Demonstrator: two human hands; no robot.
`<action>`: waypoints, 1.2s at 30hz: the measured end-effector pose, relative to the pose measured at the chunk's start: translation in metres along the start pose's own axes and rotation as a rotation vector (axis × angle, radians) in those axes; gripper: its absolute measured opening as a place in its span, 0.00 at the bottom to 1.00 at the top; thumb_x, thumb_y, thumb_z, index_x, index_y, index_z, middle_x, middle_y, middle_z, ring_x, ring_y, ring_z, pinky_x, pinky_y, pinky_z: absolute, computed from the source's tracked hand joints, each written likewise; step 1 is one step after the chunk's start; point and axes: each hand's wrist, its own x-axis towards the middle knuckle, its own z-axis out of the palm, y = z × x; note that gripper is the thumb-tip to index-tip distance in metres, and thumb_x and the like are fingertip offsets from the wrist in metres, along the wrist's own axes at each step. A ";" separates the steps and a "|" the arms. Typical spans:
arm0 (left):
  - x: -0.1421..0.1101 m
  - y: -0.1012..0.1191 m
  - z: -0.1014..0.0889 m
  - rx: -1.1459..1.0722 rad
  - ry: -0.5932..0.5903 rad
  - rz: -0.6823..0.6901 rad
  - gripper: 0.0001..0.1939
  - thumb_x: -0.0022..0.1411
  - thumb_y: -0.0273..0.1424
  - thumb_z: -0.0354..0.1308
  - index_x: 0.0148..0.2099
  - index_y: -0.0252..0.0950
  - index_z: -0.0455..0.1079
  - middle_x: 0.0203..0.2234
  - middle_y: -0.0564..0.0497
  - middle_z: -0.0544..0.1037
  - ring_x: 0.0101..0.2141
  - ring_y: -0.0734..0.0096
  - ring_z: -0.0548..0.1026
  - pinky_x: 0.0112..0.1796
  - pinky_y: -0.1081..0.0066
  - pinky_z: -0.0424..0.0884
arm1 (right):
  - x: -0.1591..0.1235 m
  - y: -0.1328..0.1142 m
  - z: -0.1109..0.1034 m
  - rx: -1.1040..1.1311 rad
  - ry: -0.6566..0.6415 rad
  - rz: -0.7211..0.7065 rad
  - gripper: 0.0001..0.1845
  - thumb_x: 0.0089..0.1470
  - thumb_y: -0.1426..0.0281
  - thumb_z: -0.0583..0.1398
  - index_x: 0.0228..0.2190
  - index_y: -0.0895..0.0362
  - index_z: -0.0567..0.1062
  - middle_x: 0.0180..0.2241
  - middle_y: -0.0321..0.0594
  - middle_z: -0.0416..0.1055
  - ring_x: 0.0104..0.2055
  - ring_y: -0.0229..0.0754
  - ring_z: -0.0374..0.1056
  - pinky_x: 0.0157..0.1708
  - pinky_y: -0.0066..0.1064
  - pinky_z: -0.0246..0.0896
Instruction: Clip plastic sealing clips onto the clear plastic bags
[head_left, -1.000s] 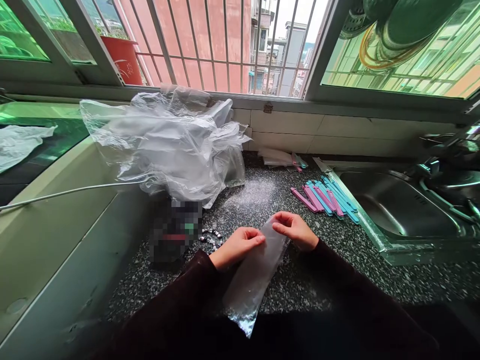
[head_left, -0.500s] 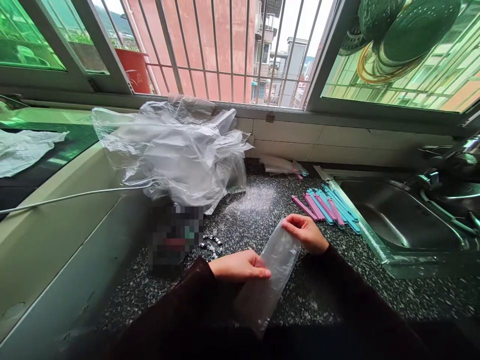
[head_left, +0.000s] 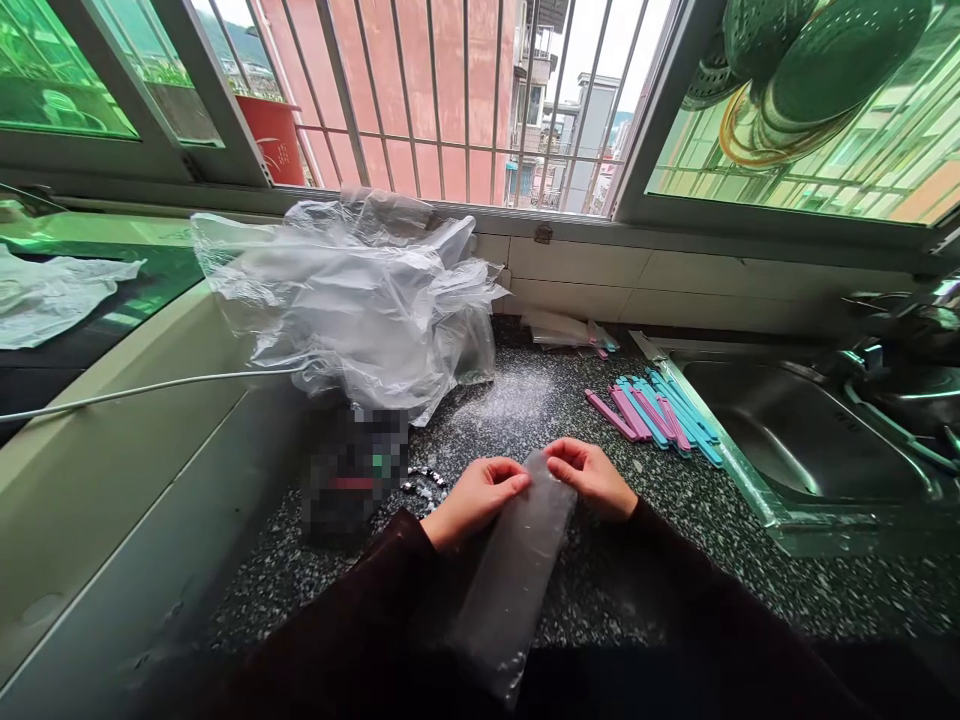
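A long, narrow clear plastic bag (head_left: 517,580) hangs slanting down toward me over the speckled counter. My left hand (head_left: 480,497) pinches its top left edge between thumb and fingers. At the top right corner my right hand (head_left: 596,480) grips the same bag, also in a pinch. The two hands are a short distance apart at the bag's upper end. To the right of my right hand lie several pink and blue bag clips (head_left: 660,412) in a loose pile. Behind them, a small stack of clear bags (head_left: 559,330) rests by the tiled wall.
A big crumpled heap of clear plastic (head_left: 360,300) sits at the back left. In front of it are a blurred-out dark object (head_left: 352,475) and a beaded bracelet (head_left: 427,482). A steel sink (head_left: 795,425) is at the right, and a white cable (head_left: 150,390) crosses at the left.
My left hand has moved up along the bag to its top edge. My right hand has shifted slightly left, and the bag's top has moved left with it.
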 end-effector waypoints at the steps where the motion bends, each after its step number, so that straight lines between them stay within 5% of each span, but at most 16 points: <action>1: 0.000 0.001 0.000 -0.017 0.031 0.007 0.15 0.46 0.40 0.61 0.24 0.31 0.70 0.18 0.53 0.70 0.22 0.76 0.64 0.25 0.76 0.59 | 0.001 0.001 -0.001 0.024 0.017 0.008 0.22 0.40 0.53 0.62 0.28 0.59 0.71 0.26 0.37 0.69 0.28 0.36 0.63 0.28 0.29 0.58; 13: 0.002 -0.002 -0.001 -0.126 0.121 -0.012 0.16 0.45 0.40 0.62 0.33 0.32 0.73 0.24 0.50 0.75 0.25 0.73 0.69 0.29 0.75 0.64 | 0.001 0.000 0.000 0.036 0.067 -0.001 0.22 0.38 0.52 0.62 0.21 0.59 0.68 0.20 0.32 0.62 0.23 0.33 0.56 0.26 0.27 0.53; 26: 0.004 -0.003 -0.003 -0.213 0.255 0.052 0.17 0.46 0.41 0.62 0.31 0.31 0.72 0.21 0.52 0.74 0.18 0.79 0.66 0.22 0.76 0.61 | -0.001 0.008 0.010 0.010 -0.070 0.003 0.21 0.41 0.53 0.61 0.20 0.59 0.69 0.21 0.34 0.64 0.25 0.35 0.59 0.29 0.29 0.56; 36: 0.002 -0.002 -0.001 -0.110 0.154 0.021 0.15 0.48 0.40 0.60 0.26 0.31 0.71 0.20 0.52 0.73 0.21 0.78 0.64 0.24 0.77 0.59 | 0.002 0.010 0.008 0.032 0.192 -0.038 0.19 0.41 0.54 0.61 0.20 0.58 0.67 0.19 0.32 0.61 0.23 0.34 0.55 0.26 0.28 0.53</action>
